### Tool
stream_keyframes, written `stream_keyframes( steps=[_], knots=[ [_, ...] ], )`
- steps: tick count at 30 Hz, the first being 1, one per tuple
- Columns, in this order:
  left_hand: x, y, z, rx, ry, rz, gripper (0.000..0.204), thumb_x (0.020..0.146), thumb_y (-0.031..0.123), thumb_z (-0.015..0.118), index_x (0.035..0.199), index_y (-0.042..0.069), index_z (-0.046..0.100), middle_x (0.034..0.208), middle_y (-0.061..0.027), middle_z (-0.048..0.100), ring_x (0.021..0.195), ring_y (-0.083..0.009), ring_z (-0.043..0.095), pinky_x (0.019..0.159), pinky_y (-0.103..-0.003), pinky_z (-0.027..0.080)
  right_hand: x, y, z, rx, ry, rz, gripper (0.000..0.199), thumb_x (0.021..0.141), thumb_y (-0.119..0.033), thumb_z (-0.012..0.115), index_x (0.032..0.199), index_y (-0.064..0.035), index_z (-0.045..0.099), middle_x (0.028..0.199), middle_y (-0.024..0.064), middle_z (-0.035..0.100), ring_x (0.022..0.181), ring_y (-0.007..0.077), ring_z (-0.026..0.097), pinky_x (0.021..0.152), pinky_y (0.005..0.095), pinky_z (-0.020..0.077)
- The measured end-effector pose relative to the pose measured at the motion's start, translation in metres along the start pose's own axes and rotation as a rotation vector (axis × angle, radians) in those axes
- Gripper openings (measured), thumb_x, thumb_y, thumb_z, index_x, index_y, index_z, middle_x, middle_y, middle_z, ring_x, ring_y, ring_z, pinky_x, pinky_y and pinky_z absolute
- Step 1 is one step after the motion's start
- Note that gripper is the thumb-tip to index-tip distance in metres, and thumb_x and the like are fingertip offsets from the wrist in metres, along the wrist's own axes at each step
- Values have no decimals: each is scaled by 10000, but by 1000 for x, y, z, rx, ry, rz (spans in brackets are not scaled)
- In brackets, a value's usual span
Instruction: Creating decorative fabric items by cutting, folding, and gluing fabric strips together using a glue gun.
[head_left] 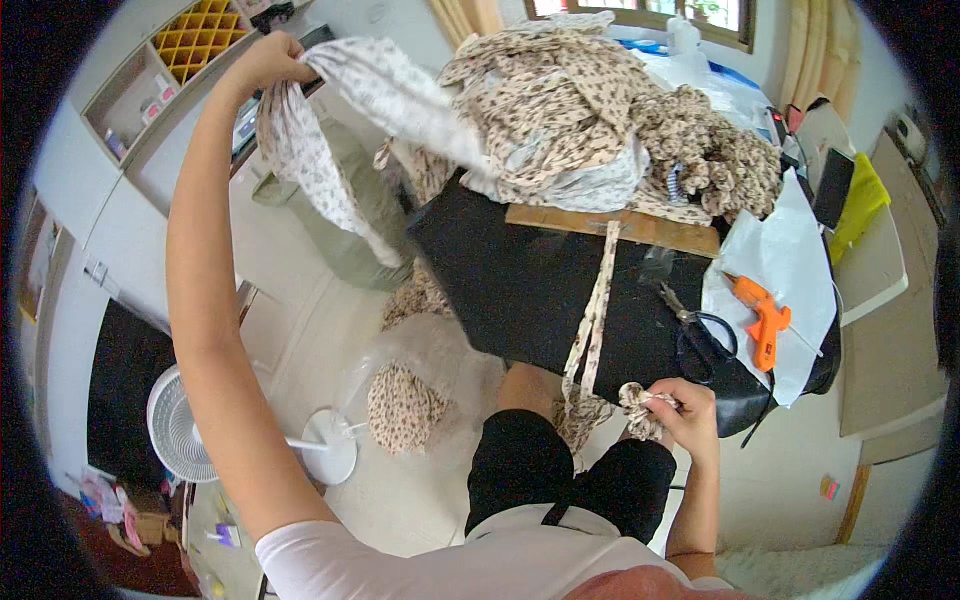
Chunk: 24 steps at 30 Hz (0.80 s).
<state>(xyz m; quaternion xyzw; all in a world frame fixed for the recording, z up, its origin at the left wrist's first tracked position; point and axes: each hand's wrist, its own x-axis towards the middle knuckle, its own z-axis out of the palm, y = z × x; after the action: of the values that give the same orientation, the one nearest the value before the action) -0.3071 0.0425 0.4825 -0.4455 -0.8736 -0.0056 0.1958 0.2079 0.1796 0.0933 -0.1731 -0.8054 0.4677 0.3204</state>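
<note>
My left hand is raised high at the upper left, its fingers closed on a long strip of patterned fabric. One part of that strip runs right to the big fabric heap on the table; another part hangs below the hand. Low near my lap, my right hand pinches a small gathered bunch of spotted fabric. Beside it, a narrow spotted strip hangs from a wooden board over the table edge.
On the black table lie scissors and an orange glue gun on white paper. A pile of ruffled fabric pieces sits at the back right. A clear bag of fabric and a white fan stand on the floor.
</note>
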Motion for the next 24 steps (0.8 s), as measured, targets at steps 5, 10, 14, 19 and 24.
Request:
stream_keyframes(
  steps=[5, 10, 14, 19, 24],
  knots=[
    [-69, -39, 28, -120, -271, -74, 187, 683, 195, 728, 657, 69, 593, 602, 19, 556, 540, -62, 446, 512, -233, 355, 3, -7, -1, -8, -23, 0, 71, 742, 1, 682, 804, 9, 648, 720, 72, 659, 585, 102, 612, 539, 225, 466],
    [-146, -23, 45, -626, -474, -206, 161, 785, 125, 670, 919, 36, 672, 778, -17, 667, 737, -72, 610, 685, -222, 473, -1, -7, -1, -20, 27, 59, 89, 723, -28, 712, 781, -5, 647, 716, 83, 662, 593, 158, 626, 558, 259, 472],
    [-185, -47, 81, -826, -552, -169, 194, 822, 128, 639, 989, 48, 697, 900, -13, 691, 784, -37, 592, 666, -178, 433, -2, -1, -2, -22, -3, 71, 82, 751, -19, 688, 810, 9, 638, 705, 56, 633, 588, 104, 580, 539, 234, 442],
    [-224, -27, 105, -967, -681, -274, 279, 819, 54, 598, 1088, 32, 668, 1032, -15, 678, 820, -61, 600, 742, -202, 462, -1, -4, -2, -45, -17, 112, 92, 738, -26, 696, 812, -10, 644, 728, 79, 656, 605, 149, 617, 568, 257, 465],
    [-253, 13, 135, -366, -598, 67, 290, 740, 32, 660, 1029, 52, 658, 912, -99, 689, 797, -199, 659, 711, -350, 511, -1, -5, -1, -68, -13, 122, 104, 743, -29, 702, 827, -4, 647, 720, 62, 652, 598, 115, 608, 554, 243, 461]
  ],
)
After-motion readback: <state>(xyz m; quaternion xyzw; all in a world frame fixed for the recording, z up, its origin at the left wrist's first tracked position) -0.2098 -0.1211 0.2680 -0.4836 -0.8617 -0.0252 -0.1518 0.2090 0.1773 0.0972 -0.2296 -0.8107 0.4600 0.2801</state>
